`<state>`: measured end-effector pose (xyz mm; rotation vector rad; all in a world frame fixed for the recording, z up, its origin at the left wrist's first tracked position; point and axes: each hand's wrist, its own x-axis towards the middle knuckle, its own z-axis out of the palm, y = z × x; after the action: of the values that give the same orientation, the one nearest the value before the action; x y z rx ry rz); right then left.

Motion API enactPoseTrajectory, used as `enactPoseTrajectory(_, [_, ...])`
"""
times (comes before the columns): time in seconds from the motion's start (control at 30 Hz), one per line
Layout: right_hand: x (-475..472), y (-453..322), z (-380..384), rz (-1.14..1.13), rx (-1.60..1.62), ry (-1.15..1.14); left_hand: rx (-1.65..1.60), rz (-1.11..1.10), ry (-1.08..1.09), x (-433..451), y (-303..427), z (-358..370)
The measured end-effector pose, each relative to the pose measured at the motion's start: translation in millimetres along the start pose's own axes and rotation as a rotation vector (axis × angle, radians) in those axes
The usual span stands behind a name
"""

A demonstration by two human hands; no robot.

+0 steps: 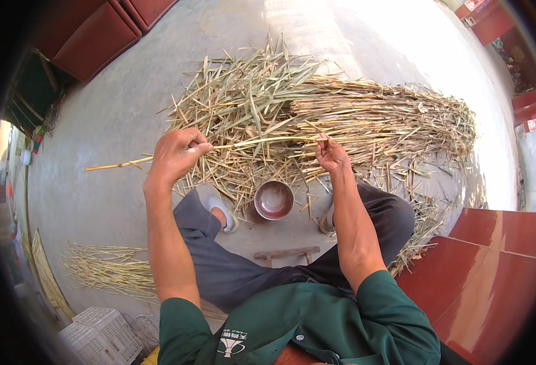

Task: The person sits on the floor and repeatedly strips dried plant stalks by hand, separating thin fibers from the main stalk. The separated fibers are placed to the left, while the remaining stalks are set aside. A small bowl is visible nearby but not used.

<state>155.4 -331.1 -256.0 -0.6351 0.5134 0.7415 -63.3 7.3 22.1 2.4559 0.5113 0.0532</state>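
A long yellow reed stalk stretches sideways between my hands, above the litter of cut straw. My left hand pinches it between thumb and fingertips, and its tail end sticks out well past that hand to the left. At the other end my right hand grips the stalk's tip with its fingers. Beyond both hands lies a heap of dry leaves and stripped husks. To its right is a thick pile of reed stalks, laid roughly side by side. Between my feet stands a brown bowl.
A small wooden stool shows between my legs. Slender stalks lie on the floor at left, near a white plastic crate. Red furniture stands at right and upper left. Bright sunlight falls across the concrete floor.
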Motion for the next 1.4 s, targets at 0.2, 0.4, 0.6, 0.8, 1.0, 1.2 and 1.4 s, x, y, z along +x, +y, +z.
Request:
enactPoseTrajectory(0.2, [3,8,-12,-0.002,-0.125,0.103,0.0,0.061,0.021,-1,-3,3])
enactPoseTrajectory(0.4, [1,6,0,-0.017,-0.283,0.295,0.034,0.05,0.024,-3,3,1])
enactPoseTrajectory(0.6, [-3,25,33,-0.014,-0.165,0.164,0.103,0.183,-0.038,-1,8,14])
enactPoseTrajectory(0.8, [-63,123,140,0.087,-0.047,-0.312,0.318,0.437,0.121,10,16,83])
enactPoseTrajectory(1.0, [-60,111,146,0.089,-0.076,-0.337,0.282,0.317,0.165,14,-2,78])
enactPoseTrajectory(1.2, [-51,98,143,0.051,-0.232,-0.231,0.311,0.358,0.146,9,4,81])
enactPoseTrajectory(1.4, [-66,83,159,0.067,-0.271,-0.267,0.164,0.339,0.247,11,9,77])
